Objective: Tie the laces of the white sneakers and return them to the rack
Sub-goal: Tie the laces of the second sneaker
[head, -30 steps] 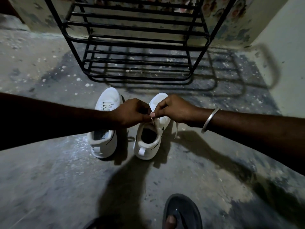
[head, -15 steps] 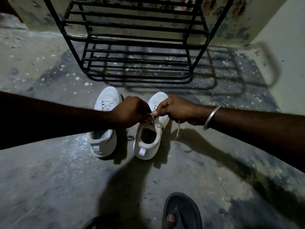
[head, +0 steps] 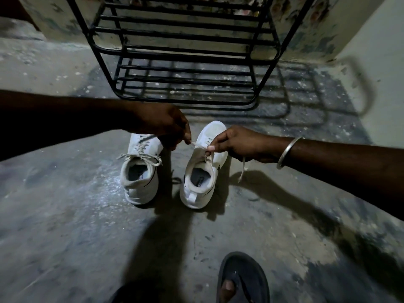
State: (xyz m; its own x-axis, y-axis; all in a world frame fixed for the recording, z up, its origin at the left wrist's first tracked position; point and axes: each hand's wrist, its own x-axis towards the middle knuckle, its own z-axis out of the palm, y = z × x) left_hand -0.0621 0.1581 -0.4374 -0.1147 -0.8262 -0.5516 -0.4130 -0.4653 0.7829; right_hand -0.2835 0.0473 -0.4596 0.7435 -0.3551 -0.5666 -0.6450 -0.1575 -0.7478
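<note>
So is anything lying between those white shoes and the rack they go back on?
Nothing visible: bare floor separates the sneakers from the rack, whose visible shelves are empty.
</note>
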